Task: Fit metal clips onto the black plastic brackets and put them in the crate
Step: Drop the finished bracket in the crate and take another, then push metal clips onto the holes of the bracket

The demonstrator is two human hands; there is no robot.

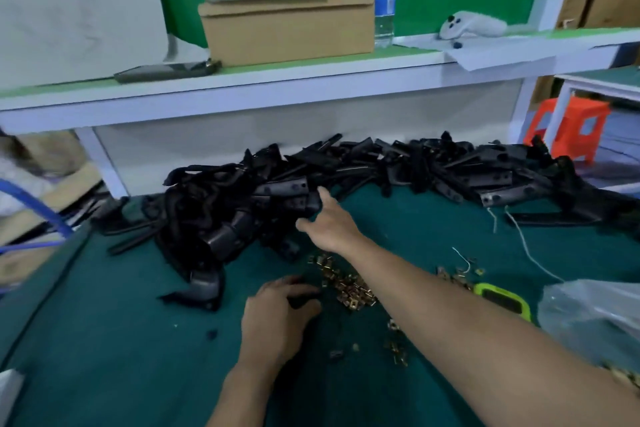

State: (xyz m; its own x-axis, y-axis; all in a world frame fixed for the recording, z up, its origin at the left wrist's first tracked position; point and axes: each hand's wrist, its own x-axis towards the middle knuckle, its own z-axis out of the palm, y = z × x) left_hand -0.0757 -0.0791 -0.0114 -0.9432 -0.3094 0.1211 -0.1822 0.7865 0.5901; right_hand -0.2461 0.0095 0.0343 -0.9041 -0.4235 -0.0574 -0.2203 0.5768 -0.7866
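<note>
The pile of black brackets (pixel 363 173) runs along the far edge of the green table surface (pixel 104 340), from left of the middle almost to the far right corner. They are matt black moulded pieces, many of them long and flat with round holes, heaped across one another at all angles (the left end of the heap stands highest). The metal clips (pixel 349 288) are small and brass-coloured. They lie loose near the middle of the surface, just in front of the heap, and a few strays lie closer to the near edge.

The right hand (pixel 330 225) is stretched out to the near side of the heap. Its thumb is spread low and its fingers lie over the top, closing on the end of one bracket (pixel 310 204) that rests among the others. The left hand (pixel 273 319) sits nearer the near edge, just left of the clips, palm down. Its fingers are curled over a small black piece (pixel 306 298), whose shape is too blurred to make out.

A clear plastic bag (pixel 588 315) lies at the right edge.
</note>
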